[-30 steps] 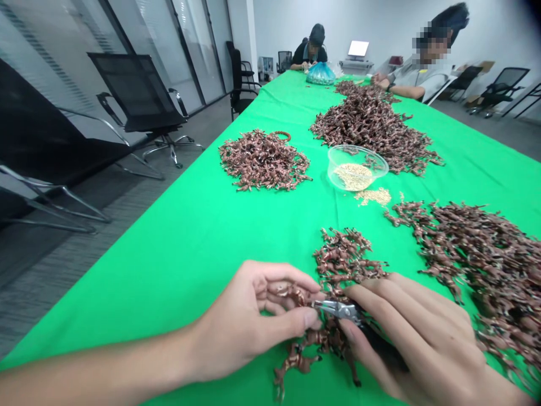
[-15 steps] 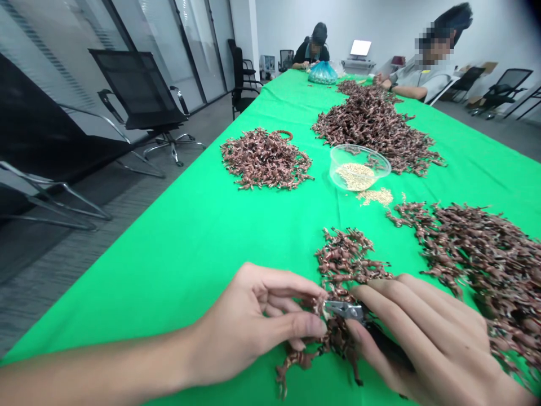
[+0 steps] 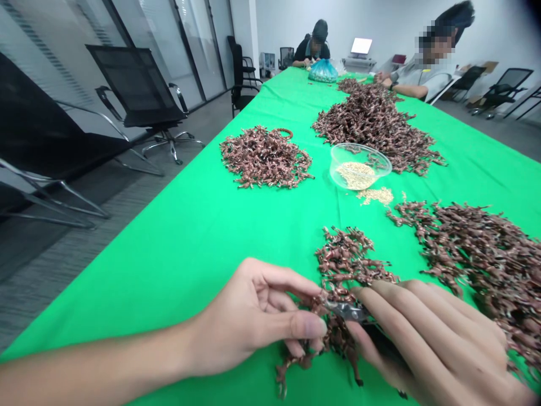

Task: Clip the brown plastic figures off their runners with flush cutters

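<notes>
My left hand [image 3: 249, 321] pinches a small copper-brown figure [image 3: 316, 304] between thumb and fingers, right at the steel jaws of the pliers [image 3: 344, 310]. My right hand [image 3: 426, 344] grips the pliers, whose black handles [image 3: 384, 344] are mostly hidden in my palm and fingers. Under both hands lies a tangled heap of similar horse-like figures [image 3: 342, 265], and some hang below my fingers. A larger heap [image 3: 477, 254] lies just beyond my right fingers.
Further heaps of figures [image 3: 265, 158] [image 3: 372, 127] lie on the green tablecloth [image 3: 169, 270]. A clear bowl [image 3: 359, 166] holds beige granules, with more spilled beside it [image 3: 375, 195]. Two co-workers [image 3: 426, 73] [image 3: 315, 45] sit at the far end, near a blue bag [image 3: 323, 70]. Black chairs [image 3: 135, 90] stand left.
My hands have drawn closer together, with the left fingers curling more around the figure. The pliers' jaws now sit further behind my right fingers. The view has tilted slightly.
</notes>
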The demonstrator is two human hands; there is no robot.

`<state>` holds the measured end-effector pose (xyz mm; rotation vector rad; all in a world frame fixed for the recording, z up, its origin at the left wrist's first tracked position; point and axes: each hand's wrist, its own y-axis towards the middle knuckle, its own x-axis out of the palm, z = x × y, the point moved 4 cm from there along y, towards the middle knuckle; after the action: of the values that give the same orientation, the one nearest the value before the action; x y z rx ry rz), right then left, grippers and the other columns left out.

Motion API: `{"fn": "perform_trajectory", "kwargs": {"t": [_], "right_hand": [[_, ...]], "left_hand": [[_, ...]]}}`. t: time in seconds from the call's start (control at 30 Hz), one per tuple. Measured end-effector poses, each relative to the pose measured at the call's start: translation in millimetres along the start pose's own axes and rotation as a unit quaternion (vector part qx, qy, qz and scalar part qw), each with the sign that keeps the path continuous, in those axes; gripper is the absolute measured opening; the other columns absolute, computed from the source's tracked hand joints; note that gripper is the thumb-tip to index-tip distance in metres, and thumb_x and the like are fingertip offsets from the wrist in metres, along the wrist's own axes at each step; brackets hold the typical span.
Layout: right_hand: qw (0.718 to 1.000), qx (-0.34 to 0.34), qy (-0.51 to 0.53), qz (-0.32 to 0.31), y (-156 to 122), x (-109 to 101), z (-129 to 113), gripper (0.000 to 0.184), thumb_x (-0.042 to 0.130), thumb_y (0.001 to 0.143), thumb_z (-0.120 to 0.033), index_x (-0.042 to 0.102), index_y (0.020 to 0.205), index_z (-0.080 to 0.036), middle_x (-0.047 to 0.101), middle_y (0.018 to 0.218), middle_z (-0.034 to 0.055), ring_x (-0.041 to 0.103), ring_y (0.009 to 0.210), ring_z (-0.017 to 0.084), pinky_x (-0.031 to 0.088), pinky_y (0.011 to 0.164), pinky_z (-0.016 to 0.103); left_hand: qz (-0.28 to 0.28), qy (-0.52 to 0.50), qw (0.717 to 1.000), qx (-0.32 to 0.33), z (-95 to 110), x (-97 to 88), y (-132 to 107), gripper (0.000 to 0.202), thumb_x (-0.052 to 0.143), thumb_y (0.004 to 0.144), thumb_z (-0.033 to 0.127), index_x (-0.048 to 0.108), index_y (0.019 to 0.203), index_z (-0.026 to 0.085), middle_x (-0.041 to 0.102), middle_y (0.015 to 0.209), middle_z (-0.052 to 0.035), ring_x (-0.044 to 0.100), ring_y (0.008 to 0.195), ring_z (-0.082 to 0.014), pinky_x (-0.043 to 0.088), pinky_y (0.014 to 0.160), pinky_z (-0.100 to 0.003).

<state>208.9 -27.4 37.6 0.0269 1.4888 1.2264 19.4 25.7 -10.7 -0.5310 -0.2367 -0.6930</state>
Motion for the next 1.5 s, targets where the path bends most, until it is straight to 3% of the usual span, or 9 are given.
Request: {"fn": "perform_trajectory", "kwargs": {"t": [0.37, 0.77, 1.23, 1.33, 1.5], "right_hand": [[1.0, -0.012, -0.018, -0.011, 2, -3, -1, 0.023, 0.076, 0.084, -0.025, 0.068, 0.097, -0.008, 0.077, 0.075, 0.0068, 0.067, 0.062, 0.019, 0.045, 0.065, 0.036], [0.999, 0.009, -0.026, -0.016, 0, -4, -3, 0.021, 0.075, 0.085, -0.027, 0.068, 0.1, -0.012, 0.078, 0.081, 0.0047, 0.07, 0.067, 0.018, 0.05, 0.072, 0.034], [0.999, -0.025, -0.042, -0.011, 2, -6, -5, 0.017, 0.075, 0.086, -0.027, 0.069, 0.094, -0.013, 0.077, 0.075, 0.0013, 0.068, 0.064, 0.015, 0.048, 0.066, 0.032], [1.0, 0.016, -0.002, 0.0, 3, -3, -3, 0.017, 0.073, 0.086, -0.025, 0.067, 0.093, -0.011, 0.074, 0.073, 0.0038, 0.067, 0.066, 0.017, 0.049, 0.067, 0.033], [0.986, 0.097, 0.126, -0.046, 6, 4, 2, 0.006, 0.059, 0.093, -0.019, 0.062, 0.089, -0.016, 0.067, 0.072, 0.0028, 0.062, 0.063, 0.013, 0.046, 0.058, 0.027]], "left_hand": [[-0.011, 0.0, 1.0, -0.013, -2, -0.6, 0, 0.035, 0.085, 0.077, 0.028, 0.064, 0.1, 0.012, 0.079, 0.078, -0.0113, 0.072, 0.056, -0.0125, 0.055, 0.052, -0.017], [-0.023, 0.006, 0.999, -0.037, -1, 0.4, -1, 0.036, 0.084, 0.077, 0.031, 0.061, 0.1, 0.014, 0.078, 0.075, -0.008, 0.073, 0.061, -0.0141, 0.055, 0.054, -0.018], [-0.025, -0.005, 0.999, -0.035, 0, 0.7, 0, 0.036, 0.084, 0.077, 0.029, 0.062, 0.099, 0.013, 0.079, 0.076, -0.0095, 0.073, 0.059, -0.0132, 0.056, 0.055, -0.018], [-0.023, 0.003, 0.999, -0.023, -2, -0.1, 0, 0.036, 0.085, 0.076, 0.028, 0.064, 0.1, 0.012, 0.079, 0.08, -0.0126, 0.073, 0.06, -0.0142, 0.056, 0.055, -0.019], [0.006, 0.012, 1.0, -0.004, -5, -1.5, -1, 0.036, 0.086, 0.074, 0.025, 0.069, 0.102, 0.011, 0.08, 0.08, -0.0126, 0.073, 0.062, -0.0147, 0.055, 0.057, -0.02]]}}
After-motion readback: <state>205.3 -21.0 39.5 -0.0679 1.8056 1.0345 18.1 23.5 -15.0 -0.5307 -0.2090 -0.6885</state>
